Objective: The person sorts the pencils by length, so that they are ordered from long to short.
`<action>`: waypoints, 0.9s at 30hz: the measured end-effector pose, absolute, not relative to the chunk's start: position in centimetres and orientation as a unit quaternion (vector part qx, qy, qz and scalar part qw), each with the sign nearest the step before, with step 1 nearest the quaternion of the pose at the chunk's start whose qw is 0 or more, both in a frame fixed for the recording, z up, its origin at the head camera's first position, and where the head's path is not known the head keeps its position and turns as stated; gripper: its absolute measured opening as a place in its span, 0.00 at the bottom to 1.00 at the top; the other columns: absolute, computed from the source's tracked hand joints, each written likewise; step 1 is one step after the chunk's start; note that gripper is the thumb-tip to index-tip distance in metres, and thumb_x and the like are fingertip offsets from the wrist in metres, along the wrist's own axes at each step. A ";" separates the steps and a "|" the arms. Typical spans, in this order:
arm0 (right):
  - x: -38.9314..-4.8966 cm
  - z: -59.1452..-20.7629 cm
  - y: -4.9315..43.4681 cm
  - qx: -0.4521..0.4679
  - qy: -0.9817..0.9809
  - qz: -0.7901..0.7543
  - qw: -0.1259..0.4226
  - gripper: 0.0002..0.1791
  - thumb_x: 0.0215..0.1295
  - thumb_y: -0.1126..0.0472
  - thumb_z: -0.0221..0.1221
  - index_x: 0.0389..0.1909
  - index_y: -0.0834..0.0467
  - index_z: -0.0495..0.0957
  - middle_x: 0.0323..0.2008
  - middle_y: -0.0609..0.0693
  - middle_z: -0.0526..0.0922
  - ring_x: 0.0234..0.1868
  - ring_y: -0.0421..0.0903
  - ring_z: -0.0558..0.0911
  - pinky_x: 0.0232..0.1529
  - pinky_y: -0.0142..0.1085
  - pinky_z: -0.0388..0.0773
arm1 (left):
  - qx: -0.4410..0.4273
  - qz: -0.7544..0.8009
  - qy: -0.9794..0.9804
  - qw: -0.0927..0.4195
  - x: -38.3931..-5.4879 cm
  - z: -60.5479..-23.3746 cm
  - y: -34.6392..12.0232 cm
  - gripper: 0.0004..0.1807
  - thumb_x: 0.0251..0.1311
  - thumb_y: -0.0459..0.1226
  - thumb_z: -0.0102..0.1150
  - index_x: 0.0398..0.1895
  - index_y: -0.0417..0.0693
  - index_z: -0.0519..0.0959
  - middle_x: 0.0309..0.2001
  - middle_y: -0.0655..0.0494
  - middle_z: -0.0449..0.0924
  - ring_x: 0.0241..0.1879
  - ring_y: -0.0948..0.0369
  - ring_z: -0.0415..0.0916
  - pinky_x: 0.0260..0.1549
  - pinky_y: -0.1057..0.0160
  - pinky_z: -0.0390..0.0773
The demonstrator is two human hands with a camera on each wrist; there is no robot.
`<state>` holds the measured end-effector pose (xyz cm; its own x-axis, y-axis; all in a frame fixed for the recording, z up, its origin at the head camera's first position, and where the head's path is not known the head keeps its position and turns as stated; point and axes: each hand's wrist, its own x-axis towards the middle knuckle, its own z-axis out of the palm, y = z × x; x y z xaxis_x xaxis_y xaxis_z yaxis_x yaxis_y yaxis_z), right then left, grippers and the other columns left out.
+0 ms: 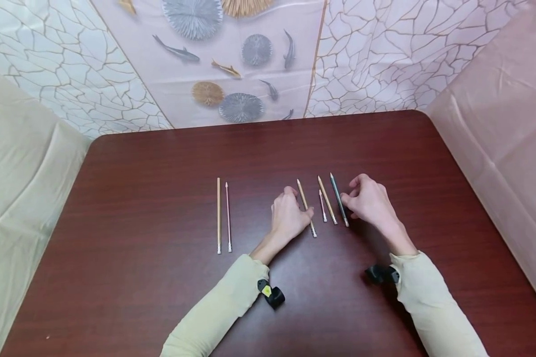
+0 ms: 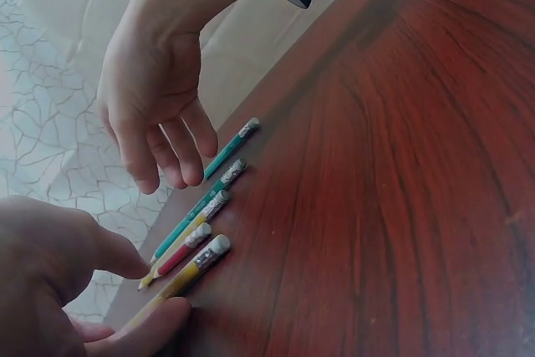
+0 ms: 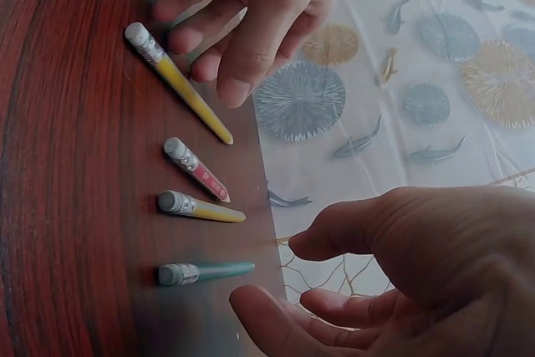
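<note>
Pencils on a dark table (image 1: 116, 277), points far, erasers near. At centre-right stands a row, listed left to right: the outer yellow pencil (image 3: 188, 94), the short red pencil (image 1: 323, 206), the inner yellow pencil (image 1: 327, 200) and the teal pencil (image 1: 339, 198). All lean slightly, tips to the left; the outer yellow one lies a little apart, its eraser nearest. The left wrist view adds a second teal pencil (image 2: 230, 148), partly behind the right fingers. Well to the left, a tan pencil (image 1: 219, 213) and a long red pencil (image 1: 229, 218) lie side by side, apart.

The left hand (image 1: 288, 213) is over the outer yellow pencil, its fingers loosely bent and parted, with thumb and forefinger on either side of the shaft; no grip shows, and contact cannot be told. The right hand (image 1: 372, 201) is just right of the teal pencil, a clear gap between its thumb and fingers; nothing is seen held there.

The step in hand appears to be handling the pencils at the row's ends. Thumb and forefinger should meet the shaft together, low and near its middle, since a one-sided push would probably roll it into its neighbours.
</note>
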<state>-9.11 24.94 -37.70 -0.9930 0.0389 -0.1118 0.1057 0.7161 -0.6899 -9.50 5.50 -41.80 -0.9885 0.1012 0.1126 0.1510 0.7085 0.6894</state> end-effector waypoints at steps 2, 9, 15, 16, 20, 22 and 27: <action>-9.1 -37.9 24.9 0.040 0.926 -0.373 0.046 0.20 0.63 0.63 0.60 0.49 0.72 0.69 0.33 0.64 0.82 0.16 0.50 0.84 0.20 0.35 0.79 | -0.059 -0.372 -0.926 0.027 -9.5 -41.8 5.6 0.26 0.47 0.41 0.77 0.43 0.36 0.76 0.30 0.49 0.81 0.35 0.47 0.82 0.39 0.51 0.79; -9.2 -38.2 24.8 0.046 0.929 -0.363 0.058 0.21 0.62 0.63 0.61 0.50 0.71 0.68 0.35 0.63 0.80 0.15 0.49 0.83 0.19 0.36 0.80 | -0.038 -0.379 -0.924 0.021 -9.5 -42.0 5.9 0.30 0.45 0.44 0.80 0.45 0.36 0.76 0.35 0.45 0.82 0.38 0.43 0.82 0.40 0.50 0.79; -9.4 -38.5 24.7 0.041 0.932 -0.355 0.064 0.20 0.62 0.63 0.61 0.50 0.70 0.68 0.33 0.62 0.79 0.15 0.49 0.83 0.19 0.37 0.80 | -0.036 -0.371 -0.927 0.041 -9.7 -42.3 6.1 0.26 0.44 0.43 0.80 0.41 0.36 0.77 0.31 0.47 0.81 0.36 0.45 0.82 0.38 0.50 0.79; -9.4 -38.6 24.7 0.041 0.932 -0.355 0.066 0.20 0.62 0.63 0.62 0.50 0.70 0.68 0.33 0.62 0.79 0.15 0.49 0.83 0.18 0.37 0.79 | -0.036 -0.370 -0.928 0.039 -9.8 -42.4 6.1 0.26 0.45 0.43 0.79 0.40 0.37 0.78 0.30 0.48 0.81 0.35 0.45 0.82 0.38 0.51 0.79; -9.5 -38.8 24.8 0.039 0.931 -0.354 0.074 0.19 0.62 0.64 0.61 0.49 0.71 0.69 0.32 0.62 0.79 0.15 0.49 0.83 0.18 0.37 0.79 | -0.037 -0.366 -0.929 0.040 -9.9 -42.5 6.2 0.24 0.45 0.43 0.79 0.38 0.37 0.78 0.29 0.48 0.81 0.34 0.45 0.82 0.37 0.51 0.79; -9.6 -38.9 24.8 0.038 0.931 -0.355 0.076 0.19 0.61 0.64 0.60 0.48 0.70 0.69 0.32 0.62 0.80 0.14 0.48 0.83 0.18 0.38 0.80 | -0.037 -0.364 -0.930 0.043 -10.0 -42.6 6.3 0.24 0.44 0.43 0.79 0.37 0.38 0.77 0.29 0.47 0.81 0.34 0.45 0.82 0.37 0.50 0.79; -9.8 -39.2 24.8 0.041 0.931 -0.355 0.075 0.18 0.60 0.64 0.60 0.47 0.69 0.70 0.30 0.62 0.82 0.13 0.47 0.82 0.17 0.38 0.79 | -0.038 -0.360 -0.931 0.042 -10.2 -42.5 6.5 0.23 0.45 0.42 0.79 0.35 0.39 0.77 0.27 0.48 0.80 0.34 0.44 0.83 0.37 0.50 0.79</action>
<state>-9.79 24.84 -39.15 -0.9855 0.0228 -0.1681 0.1289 0.7447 -0.6548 -10.21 6.55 -42.55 -0.9937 0.0400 0.1047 0.1000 0.7384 0.6669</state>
